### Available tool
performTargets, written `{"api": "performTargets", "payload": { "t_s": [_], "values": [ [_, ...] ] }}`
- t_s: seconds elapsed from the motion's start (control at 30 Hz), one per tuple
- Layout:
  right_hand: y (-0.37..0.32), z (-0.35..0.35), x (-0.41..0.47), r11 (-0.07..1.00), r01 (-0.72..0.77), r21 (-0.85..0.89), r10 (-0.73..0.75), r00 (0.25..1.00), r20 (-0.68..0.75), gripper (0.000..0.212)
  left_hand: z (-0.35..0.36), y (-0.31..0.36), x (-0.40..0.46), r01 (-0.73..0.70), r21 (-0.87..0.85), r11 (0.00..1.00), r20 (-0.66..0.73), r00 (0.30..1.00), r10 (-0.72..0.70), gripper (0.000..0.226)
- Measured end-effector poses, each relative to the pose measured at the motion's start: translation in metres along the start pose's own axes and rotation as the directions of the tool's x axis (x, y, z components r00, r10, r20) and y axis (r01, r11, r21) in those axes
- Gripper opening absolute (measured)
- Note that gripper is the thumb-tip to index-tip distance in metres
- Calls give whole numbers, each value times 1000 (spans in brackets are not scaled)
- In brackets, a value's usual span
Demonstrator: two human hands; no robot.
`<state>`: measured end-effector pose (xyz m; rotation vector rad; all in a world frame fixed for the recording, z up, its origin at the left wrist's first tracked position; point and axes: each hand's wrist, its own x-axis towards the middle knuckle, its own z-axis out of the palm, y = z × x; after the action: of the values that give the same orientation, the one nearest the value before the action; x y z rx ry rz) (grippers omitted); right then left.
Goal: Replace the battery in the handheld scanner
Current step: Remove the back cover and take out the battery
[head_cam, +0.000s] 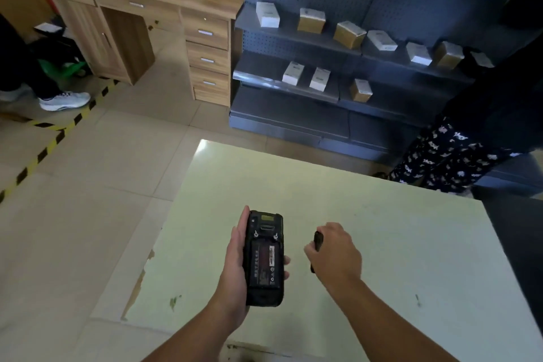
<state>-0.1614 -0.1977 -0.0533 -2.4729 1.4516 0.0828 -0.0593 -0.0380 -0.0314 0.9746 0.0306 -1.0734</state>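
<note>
The black rubber-cased handheld scanner (265,258) lies back-up in the left hand (235,267), gripped by its sides above the pale green worktop (411,244) near its left edge, a labelled battery (265,266) exposed. The right hand (335,253) is closed on a flat black piece (318,241), probably the cover. Keep the scanner level.

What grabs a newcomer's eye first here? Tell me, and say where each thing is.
First the black handheld scanner, back up in the left hand over the pale table, its cover off and a labelled battery showing. Next the right hand beside it, closed on a flat dark piece. Behind, small boxes dot the grey shelves.
</note>
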Motion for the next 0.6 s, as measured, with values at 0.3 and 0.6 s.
{"api": "performTargets", "payload": {
  "t_s": [0.3, 0.6],
  "values": [
    [18, 79, 12, 996, 21, -82, -2, 973, 231, 58, -30, -28, 13, 88, -1, 996, -53, 995, -88, 54],
    [-64, -18, -75, 883, 10, 468, -196, 916, 351, 100, -30, -21, 4, 166, 35, 985, -92, 982, -162, 48]
  ]
}}
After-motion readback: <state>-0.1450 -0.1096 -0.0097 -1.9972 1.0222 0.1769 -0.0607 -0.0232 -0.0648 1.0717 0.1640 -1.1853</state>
